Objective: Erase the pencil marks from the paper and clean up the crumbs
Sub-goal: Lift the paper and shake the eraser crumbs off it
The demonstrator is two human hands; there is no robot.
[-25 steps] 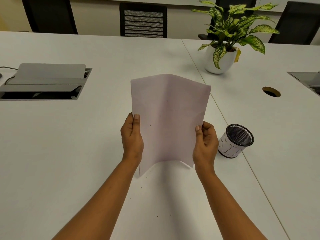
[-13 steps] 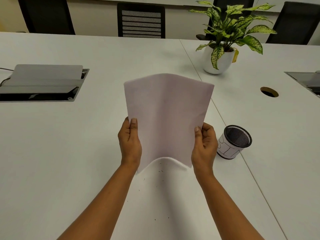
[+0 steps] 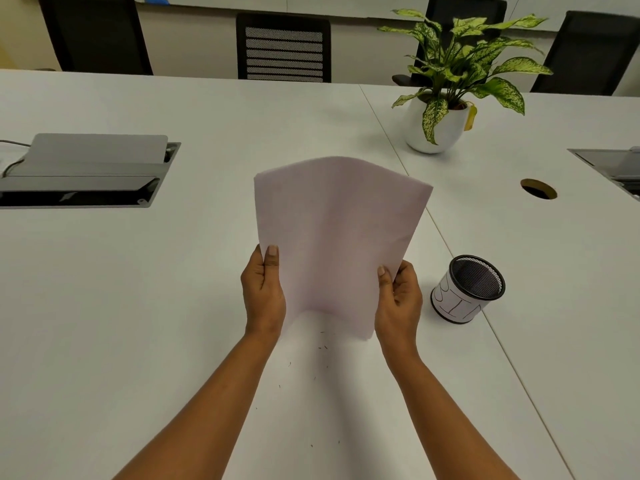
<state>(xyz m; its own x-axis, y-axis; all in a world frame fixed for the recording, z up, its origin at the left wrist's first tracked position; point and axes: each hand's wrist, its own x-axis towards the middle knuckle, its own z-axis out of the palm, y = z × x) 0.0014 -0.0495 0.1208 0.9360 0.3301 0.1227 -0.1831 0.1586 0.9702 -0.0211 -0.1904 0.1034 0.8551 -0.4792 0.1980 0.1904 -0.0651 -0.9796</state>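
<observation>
Left hand point(image 3: 263, 292) and right hand point(image 3: 398, 299) each pinched a side edge of the pale bowed sheet of paper point(image 3: 336, 237), holding it upright over the white table point(image 3: 138, 306), long axis rising away, dark eraser crumbs point(image 3: 323, 348) scattered just beneath.

White worktop point(image 3: 138, 306), seams between sections. Left: cable box point(image 3: 86, 174), grey lid raised. Right: round cable hole point(image 3: 538, 188), second cable box point(image 3: 613, 164) at the frame edge. Potted plant point(image 3: 460, 64), white pot. Black chairs point(image 3: 283, 46) along the far side, beige wall point(image 3: 194, 43) behind.

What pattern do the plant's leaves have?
The leaves are green, mottled with pale yellow; head view.
</observation>
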